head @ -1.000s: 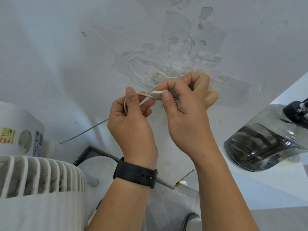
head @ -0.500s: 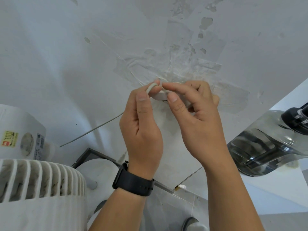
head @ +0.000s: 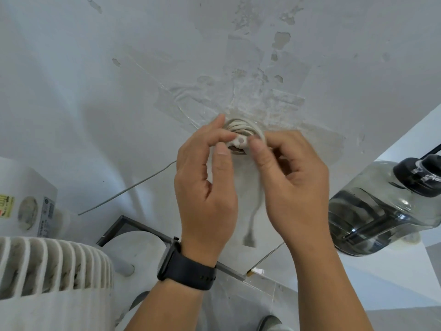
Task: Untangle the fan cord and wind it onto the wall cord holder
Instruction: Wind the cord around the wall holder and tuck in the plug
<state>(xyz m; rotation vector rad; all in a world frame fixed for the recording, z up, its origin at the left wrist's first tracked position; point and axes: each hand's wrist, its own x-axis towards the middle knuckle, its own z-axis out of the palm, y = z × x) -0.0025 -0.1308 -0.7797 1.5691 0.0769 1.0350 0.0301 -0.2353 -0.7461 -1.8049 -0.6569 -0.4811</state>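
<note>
**A:** Where is the fan cord?

**B:** The white fan cord (head: 243,127) is coiled in several loops around a small round wall cord holder (head: 240,141), fixed to a white wall (head: 119,91) with scuffed, peeling paint. One end hangs straight down from the coil and ends in a small plug (head: 249,240), dangling free between the two wrists.

**A:** And the hands?

**B:** Both are raised to the coil. The left hand (head: 205,187), with a black watch (head: 188,268) on its wrist, has its fingers bent, fingertips touching the left side of the coil. The right hand (head: 291,177) has its fingers curled at the coil's right side, thumb tip beside the holder's round cap. Whether either hand actually pinches the cord, I cannot tell.

**A:** Anything else nearby?

**B:** A white fan (head: 47,271) with a ribbed grille sits in the lower left. A thin grey wire (head: 128,187) runs slantwise along the wall. A clear water jug (head: 381,211) with a dark cap lies at the right.
</note>
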